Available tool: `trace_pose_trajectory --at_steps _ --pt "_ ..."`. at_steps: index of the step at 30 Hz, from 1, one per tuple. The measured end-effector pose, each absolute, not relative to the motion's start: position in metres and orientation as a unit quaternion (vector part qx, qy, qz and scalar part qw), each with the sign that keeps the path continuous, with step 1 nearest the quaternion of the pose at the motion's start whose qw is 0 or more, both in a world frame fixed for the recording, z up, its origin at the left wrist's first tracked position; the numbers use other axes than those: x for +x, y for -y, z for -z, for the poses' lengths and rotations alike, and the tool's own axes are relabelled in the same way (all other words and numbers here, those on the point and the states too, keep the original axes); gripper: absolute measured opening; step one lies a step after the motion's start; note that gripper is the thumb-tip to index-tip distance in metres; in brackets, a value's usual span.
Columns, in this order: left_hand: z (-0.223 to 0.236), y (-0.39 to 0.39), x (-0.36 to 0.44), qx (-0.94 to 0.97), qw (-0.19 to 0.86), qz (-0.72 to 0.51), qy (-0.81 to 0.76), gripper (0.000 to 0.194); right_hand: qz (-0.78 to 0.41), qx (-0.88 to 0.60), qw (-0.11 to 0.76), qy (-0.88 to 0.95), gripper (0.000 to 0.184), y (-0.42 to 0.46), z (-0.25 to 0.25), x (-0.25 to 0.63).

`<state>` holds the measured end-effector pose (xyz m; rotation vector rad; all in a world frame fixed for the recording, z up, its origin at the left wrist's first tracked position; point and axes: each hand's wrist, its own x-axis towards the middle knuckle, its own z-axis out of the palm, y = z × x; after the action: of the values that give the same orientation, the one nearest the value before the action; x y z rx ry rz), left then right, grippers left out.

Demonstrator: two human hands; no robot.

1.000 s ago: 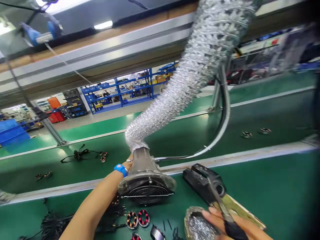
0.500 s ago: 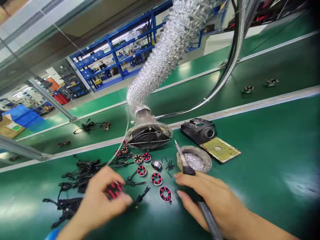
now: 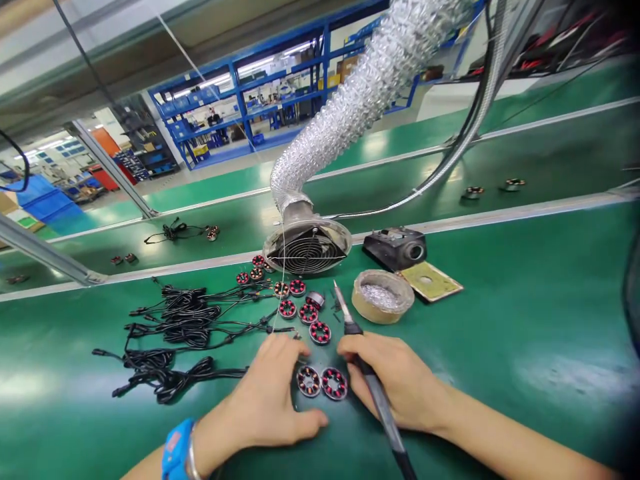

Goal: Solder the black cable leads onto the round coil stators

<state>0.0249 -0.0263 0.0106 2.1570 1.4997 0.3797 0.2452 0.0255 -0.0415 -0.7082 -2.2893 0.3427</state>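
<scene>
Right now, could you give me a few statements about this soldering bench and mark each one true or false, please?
1. The right hand holds a soldering iron. True.
2. The left hand wears a red wristband. False: the wristband is blue.
3. Two stator rings lie between the hands. True.
4. The fume extractor fan hangs from a black rubber hose. False: its duct is silver foil.
5. The black cables lie right of the solder pot. False: they lie left of it.
</scene>
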Motion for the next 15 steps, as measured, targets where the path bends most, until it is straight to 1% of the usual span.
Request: trace_pose_trajectory --at_steps 2,4,5,7,10,13,15 --pt "-0.018 0.031 0.017 0.783 0.243 -0.097 -0.564 0.030 -0.143 -0.289 0.332 0.886 0.024 -0.017 0.037 0.247" --pt "-0.016 0.034 0.013 0.789 0.249 -0.056 -0.558 0.007 -0.143 -0.309 0.310 0.888 0.029 -0.011 0.036 0.243" --pt "-0.014 0.036 0.013 0.793 0.251 -0.041 -0.554 0.006 -0.141 -0.315 0.301 0.889 0.031 -0.009 0.037 0.240" --pt "-0.007 0.036 0.015 0.794 0.247 -0.028 -0.555 0.017 -0.142 -0.311 0.288 0.895 0.032 -0.007 0.040 0.235" --pt "0.001 0.034 0.017 0.786 0.236 -0.039 -0.570 0.025 -0.166 -0.268 0.276 0.908 0.034 -0.008 0.041 0.236" --pt "0.003 0.029 0.017 0.772 0.241 -0.052 -0.586 0.028 -0.201 -0.224 0.275 0.913 0.049 -0.011 0.036 0.244" --pt "0.003 0.027 0.017 0.766 0.251 -0.054 -0.590 0.028 -0.214 -0.246 0.269 0.906 0.057 -0.012 0.034 0.249"
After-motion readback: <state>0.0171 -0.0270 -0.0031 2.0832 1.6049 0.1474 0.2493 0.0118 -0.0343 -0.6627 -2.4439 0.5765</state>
